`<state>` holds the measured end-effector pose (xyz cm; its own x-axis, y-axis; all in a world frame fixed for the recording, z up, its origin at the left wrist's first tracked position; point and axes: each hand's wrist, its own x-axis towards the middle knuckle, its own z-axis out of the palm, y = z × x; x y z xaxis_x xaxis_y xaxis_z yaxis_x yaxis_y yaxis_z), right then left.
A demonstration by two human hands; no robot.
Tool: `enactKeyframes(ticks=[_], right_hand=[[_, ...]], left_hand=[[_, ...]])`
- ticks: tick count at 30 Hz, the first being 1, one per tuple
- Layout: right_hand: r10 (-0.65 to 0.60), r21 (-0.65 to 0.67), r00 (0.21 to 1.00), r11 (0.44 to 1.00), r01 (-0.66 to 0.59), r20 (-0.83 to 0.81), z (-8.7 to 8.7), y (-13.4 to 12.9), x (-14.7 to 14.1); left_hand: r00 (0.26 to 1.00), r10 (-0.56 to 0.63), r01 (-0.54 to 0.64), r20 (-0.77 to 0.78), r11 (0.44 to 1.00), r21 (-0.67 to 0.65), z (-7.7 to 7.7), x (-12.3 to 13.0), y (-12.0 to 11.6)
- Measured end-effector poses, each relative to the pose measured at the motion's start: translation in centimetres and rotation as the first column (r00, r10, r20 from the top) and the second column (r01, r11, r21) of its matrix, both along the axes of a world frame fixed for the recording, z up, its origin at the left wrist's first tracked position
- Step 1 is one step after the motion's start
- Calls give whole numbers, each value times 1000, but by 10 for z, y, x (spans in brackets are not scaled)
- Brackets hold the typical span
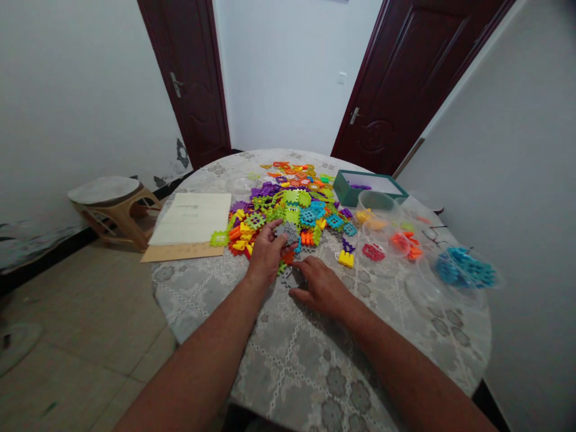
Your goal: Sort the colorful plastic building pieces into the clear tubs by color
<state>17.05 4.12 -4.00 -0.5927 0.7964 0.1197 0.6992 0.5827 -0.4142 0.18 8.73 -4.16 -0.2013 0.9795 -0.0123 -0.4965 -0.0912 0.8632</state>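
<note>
My left hand (266, 252) is closed on a grey toothed plastic piece (288, 233), held at the near edge of a pile of coloured plastic pieces (272, 207). Just to its right, my right hand (317, 281) has its thumb and fingers apart, low over the tabletop. Another grey piece (293, 278) lies between the thumb and index finger of my right hand. An orange piece (288, 257) shows between both hands. Beyond my left hand, light green pieces (292, 213) and blue pieces (310, 216) lie on the pile.
A notebook (193, 219) lies left on the round table (288, 360). A green box (348, 191) stands at the back right. Clear tubs hold yellow (371, 219), red (373, 252) and blue pieces (465, 268). A stool (112, 207) stands left of the table.
</note>
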Motion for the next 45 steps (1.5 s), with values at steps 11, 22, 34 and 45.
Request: enactKeyframes(ticks=[11,22,34,45], right_hand=[[-259,-220,778,963,158,-572,-8,25,24],[-475,-466,479,872,146,-738,-12,37,24],[-523,-488,500,847,212,-691,-17,37,15],[-539,-552,338,831,66,-772,-18,44,7]], left_hand=[[983,-10,8,-184,1000,-13,-3,5,-1],[905,-291,311,-311,950,16,-8,10,-10],[859,-260,294,-442,956,8,-10,12,-9],[690,-143,268,-710,961,68,-5,16,-10]])
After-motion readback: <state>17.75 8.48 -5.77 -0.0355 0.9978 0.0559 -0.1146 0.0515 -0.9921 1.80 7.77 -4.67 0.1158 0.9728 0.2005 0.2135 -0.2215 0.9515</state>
